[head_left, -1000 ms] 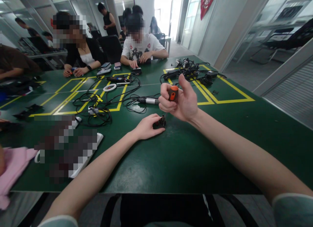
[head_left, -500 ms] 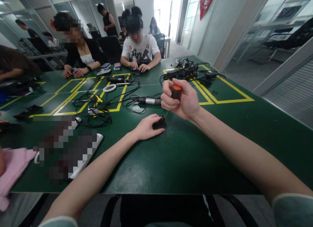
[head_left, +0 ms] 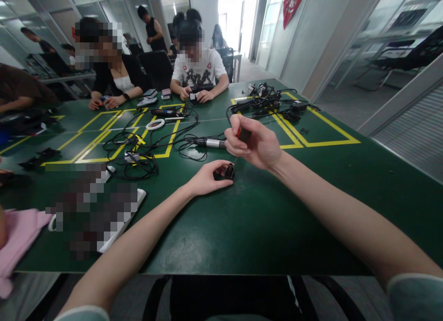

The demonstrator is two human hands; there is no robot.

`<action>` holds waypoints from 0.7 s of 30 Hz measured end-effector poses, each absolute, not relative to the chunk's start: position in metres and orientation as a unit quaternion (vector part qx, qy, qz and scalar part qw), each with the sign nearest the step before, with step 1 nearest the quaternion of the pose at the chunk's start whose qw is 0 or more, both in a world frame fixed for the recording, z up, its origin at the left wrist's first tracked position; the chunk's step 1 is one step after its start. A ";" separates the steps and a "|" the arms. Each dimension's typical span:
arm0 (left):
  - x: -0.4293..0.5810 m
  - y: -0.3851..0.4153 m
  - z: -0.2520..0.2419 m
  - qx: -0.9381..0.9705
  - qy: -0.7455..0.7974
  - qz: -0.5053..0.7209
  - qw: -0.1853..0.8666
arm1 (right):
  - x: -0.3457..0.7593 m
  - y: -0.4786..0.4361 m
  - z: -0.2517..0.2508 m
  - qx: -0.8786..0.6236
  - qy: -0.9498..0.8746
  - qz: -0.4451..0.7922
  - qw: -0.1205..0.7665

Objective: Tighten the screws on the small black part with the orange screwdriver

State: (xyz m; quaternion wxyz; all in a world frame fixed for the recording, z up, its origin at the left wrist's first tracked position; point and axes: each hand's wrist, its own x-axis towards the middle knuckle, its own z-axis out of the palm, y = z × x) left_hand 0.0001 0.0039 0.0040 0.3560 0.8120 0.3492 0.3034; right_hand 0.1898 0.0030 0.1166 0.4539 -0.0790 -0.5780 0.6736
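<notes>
My left hand [head_left: 210,178] rests on the green table [head_left: 207,228], its thumb and fingers closed around a small black part [head_left: 229,172] with a short upright tube. Above and to the right, my right hand [head_left: 256,141] is wrapped round a screwdriver [head_left: 244,134] with a dark handle and an orange-red end. The screwdriver's thin shaft points down to the right side of the black part. Whether its tip sits in a screw is too small to tell.
An electric screwdriver [head_left: 212,143] with a black cable lies beyond my hands. Tangled cables [head_left: 138,166] and a white ring [head_left: 155,124] are to the left; a heap of black devices [head_left: 263,99] is at the back right. Across the table sits a person in a white shirt [head_left: 200,72].
My right hand has shifted slightly left and turned, so the screwdriver's handle now shows more from its side. My left hand and the black part stay nearly in place.
</notes>
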 end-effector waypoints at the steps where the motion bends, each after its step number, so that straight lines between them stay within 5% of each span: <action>1: 0.000 0.004 0.004 0.804 0.350 0.307 0.369 | 0.189 0.002 0.116 -0.078 -0.578 0.674 0.453; 21: 0.001 0.007 -0.001 0.814 0.325 0.281 0.390 | 0.186 0.002 0.115 -0.077 -0.595 0.675 0.429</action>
